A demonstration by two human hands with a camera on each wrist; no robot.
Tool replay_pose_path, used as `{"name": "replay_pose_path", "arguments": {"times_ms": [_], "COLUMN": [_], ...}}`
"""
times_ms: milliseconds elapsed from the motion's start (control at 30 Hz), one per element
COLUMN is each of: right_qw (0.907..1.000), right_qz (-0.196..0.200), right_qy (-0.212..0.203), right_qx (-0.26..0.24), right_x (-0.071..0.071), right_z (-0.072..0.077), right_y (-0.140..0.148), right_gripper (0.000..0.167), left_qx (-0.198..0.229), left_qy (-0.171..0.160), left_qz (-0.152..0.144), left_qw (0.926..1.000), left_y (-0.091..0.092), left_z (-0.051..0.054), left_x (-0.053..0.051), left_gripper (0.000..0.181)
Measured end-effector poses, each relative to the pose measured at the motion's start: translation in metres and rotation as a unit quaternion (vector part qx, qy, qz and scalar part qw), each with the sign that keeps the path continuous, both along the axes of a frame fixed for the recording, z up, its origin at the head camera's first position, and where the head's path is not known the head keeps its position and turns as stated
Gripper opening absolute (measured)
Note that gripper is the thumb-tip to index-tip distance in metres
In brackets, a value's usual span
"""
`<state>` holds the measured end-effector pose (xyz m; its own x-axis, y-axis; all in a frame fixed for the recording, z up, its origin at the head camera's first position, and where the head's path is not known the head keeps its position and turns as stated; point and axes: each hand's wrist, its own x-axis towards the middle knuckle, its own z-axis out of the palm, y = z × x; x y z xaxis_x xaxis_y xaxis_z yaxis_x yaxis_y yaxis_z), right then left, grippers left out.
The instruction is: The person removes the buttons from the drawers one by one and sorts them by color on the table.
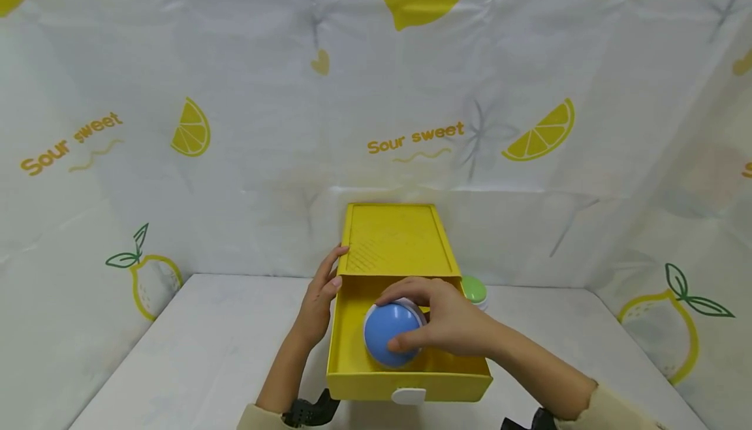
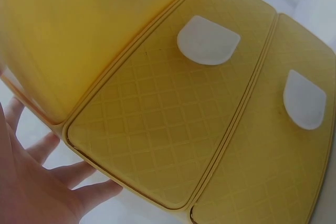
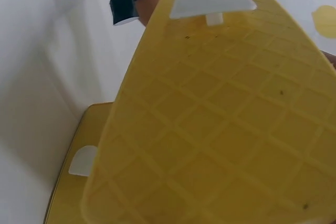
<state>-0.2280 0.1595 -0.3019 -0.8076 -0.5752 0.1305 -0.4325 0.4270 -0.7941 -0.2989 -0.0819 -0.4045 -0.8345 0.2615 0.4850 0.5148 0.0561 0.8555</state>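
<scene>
Best to brace the yellow cabinet (image 1: 402, 237) firmly; left hand (image 1: 316, 307) lies against its left side, fingers extended, grasping nothing. Right hand (image 1: 449, 320) grips the blue ball (image 1: 388, 333); light pinch advisable, knuckles clear of edges. Ball within open drawer (image 1: 364, 385), right of and nearer than left hand.
</scene>
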Motion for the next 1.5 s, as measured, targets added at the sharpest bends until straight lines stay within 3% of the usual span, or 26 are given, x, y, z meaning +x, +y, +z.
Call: {"name": "replay_pose_path", "arguments": {"times_ms": [267, 433, 667, 900, 1167, 1333, 1500], "right_qw": [0.9956, 0.9860, 0.9675, 0.9374, 0.9051, 0.8918, 0.8868], "right_qz": [-0.007, -0.057, -0.136, -0.187, -0.231, -0.269, -0.311], "right_qy": [0.050, 0.090, 0.100, 0.087, 0.075, 0.078, 0.067], "right_qx": [-0.079, -0.128, -0.188, -0.281, -0.349, -0.356, -0.335], "right_x": [0.009, 0.016, 0.025, 0.023, 0.018, 0.016, 0.009], "right_z": [0.006, 0.011, 0.013, -0.003, -0.024, -0.041, -0.054], "right_y": [0.016, 0.031, 0.054, 0.077, 0.095, 0.099, 0.107], "right_gripper": [0.041, 0.043, 0.048, 0.055, 0.055, 0.056, 0.057], "left_qx": [-0.003, 0.002, 0.005, 0.009, 0.007, 0.007, 0.002], "left_qy": [-0.001, -0.002, -0.005, -0.002, -0.002, -0.008, -0.011], "left_qz": [0.006, 0.003, -0.006, -0.008, -0.009, -0.009, -0.008], "left_qw": [1.0000, 1.0000, 1.0000, 0.9999, 0.9999, 0.9999, 0.9999], "left_y": [0.000, 0.000, 0.000, -0.001, 0.000, 0.000, -0.001], "left_z": [0.000, 0.000, 0.000, 0.001, 0.002, 0.001, -0.001], "left_x": [0.001, 0.001, 0.001, 0.002, 0.003, 0.002, -0.001], "left_gripper": [0.051, 0.051, 0.051, 0.051, 0.051, 0.052, 0.052]}}
